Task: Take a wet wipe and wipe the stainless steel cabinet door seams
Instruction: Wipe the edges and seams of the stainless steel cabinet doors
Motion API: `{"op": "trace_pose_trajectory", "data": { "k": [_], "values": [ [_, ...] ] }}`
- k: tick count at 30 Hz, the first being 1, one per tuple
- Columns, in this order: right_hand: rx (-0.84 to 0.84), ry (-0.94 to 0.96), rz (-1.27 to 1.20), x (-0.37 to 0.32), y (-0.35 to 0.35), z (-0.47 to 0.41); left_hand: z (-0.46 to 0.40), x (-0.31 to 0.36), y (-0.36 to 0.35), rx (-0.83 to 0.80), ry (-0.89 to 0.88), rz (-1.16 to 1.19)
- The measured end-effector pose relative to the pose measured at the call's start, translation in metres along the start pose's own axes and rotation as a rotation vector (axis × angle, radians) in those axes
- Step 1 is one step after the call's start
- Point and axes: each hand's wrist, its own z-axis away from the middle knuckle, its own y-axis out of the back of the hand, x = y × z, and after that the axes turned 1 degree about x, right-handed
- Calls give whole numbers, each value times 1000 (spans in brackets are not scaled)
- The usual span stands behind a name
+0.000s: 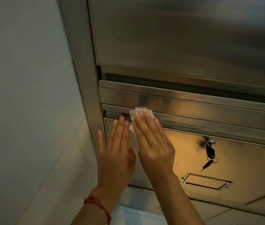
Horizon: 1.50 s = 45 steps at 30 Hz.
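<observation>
A white wet wipe (139, 110) lies against the top seam of the lower stainless steel cabinet door (235, 163), near its left corner. My right hand (152, 143) presses the wipe flat onto the seam with straight fingers. Beside it, my left hand (116, 153) rests flat on the door's left edge, fingertips touching the seam next to the wipe. A red string bracelet circles my left wrist. Most of the wipe is hidden under my right fingers.
Above the seam run horizontal steel strips (193, 98) and a large upper steel panel (177, 38). A key with a black fob (210, 151) hangs from the door's lock. A recessed handle (205, 181) sits below it. A pale wall (23, 95) borders the cabinet's left frame.
</observation>
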Motion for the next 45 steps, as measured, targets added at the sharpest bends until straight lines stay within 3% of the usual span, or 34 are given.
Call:
{"op": "trace_pose_trajectory", "data": {
  "k": [6, 28, 45],
  "values": [
    [56, -50, 11, 0, 0, 4, 0, 0, 1, -21, 12, 4],
    [-148, 490, 84, 57, 29, -15, -2, -1, 3, -35, 23, 27],
    [-154, 573, 68, 56, 28, -30, -1, 1, 2, -42, 31, 47]
  ]
}}
